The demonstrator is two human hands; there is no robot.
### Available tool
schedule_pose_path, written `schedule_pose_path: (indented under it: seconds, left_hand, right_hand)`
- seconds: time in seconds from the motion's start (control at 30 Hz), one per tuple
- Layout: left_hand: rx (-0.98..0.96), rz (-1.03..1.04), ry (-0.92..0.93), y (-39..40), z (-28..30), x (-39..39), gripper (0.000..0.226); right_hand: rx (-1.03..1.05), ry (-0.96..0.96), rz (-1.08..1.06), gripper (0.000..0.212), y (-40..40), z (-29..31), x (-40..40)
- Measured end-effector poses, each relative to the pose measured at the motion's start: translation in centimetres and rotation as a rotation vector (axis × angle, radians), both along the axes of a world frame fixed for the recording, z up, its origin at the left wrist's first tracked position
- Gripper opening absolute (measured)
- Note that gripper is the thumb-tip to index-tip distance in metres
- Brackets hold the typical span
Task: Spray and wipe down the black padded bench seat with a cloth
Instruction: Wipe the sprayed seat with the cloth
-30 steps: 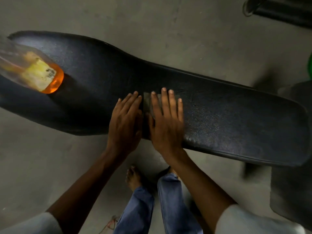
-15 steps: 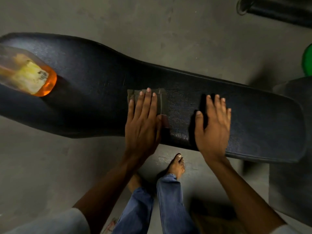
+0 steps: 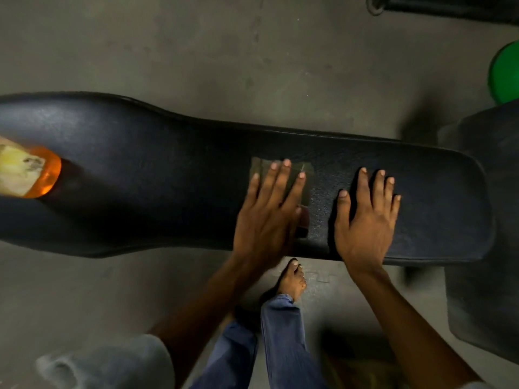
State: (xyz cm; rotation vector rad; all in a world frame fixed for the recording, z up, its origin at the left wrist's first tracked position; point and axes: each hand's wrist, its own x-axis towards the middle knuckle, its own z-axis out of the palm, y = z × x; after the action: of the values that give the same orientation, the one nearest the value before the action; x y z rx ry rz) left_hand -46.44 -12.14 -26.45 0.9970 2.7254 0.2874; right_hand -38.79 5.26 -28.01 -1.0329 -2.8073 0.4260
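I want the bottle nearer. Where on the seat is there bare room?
The widest bare patch of seat lies between the bottle and the left hand on the cloth. A smaller patch lies beyond the right hand. Between the hands it is crowded.

1. Your left hand lies flat, fingers spread, pressing a dark folded cloth onto the black padded bench seat.
2. Your right hand rests palm down on the bare seat, just beside the cloth toward the narrow end, holding nothing.
3. An orange bottle with a yellowish label sits on the wide end, well apart from both hands.
4. Your bare foot and blue jeans show below the seat on the concrete floor.
5. A green object sits at the right edge.
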Motion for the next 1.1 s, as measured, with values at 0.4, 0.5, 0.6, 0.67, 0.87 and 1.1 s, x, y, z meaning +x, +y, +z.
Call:
schedule_pose_path:
  seconds: [0.4,0.5,0.6,0.67,0.87,1.1]
  left_hand:
    - [-0.013,-0.049,-0.072,9.3,0.1,3.8,0.067]
    - [-0.013,-0.178,-0.064,9.3,-0.2,2.9,0.066]
    - [-0.019,-0.009,0.015,9.2,-0.6,-1.5,0.063]
    - [-0.027,0.143,0.039,11.0,-0.6,-3.0,0.063]
    - [0.026,-0.215,-0.074,19.2,-0.4,5.2,0.066]
    - [-0.007,-0.221,-0.004,19.3,-0.9,1.6,0.063]
  right_hand:
    - [-0.057,0.007,-0.106,0.063,7.8,0.1,4.1]
    - [-0.069,0.028,-0.090,0.062,8.4,0.0,4.3]
    - [-0.067,0.080,-0.138,0.060,10.0,0.2,4.7]
    - [-0.061,0.097,-0.197,0.059,11.5,0.3,5.1]
    - [-0.063,0.038,-0.189,0.060,14.1,0.5,6.9]
    - [-0.104,0.071,-0.141,0.057,15.6,-0.2,8.8]
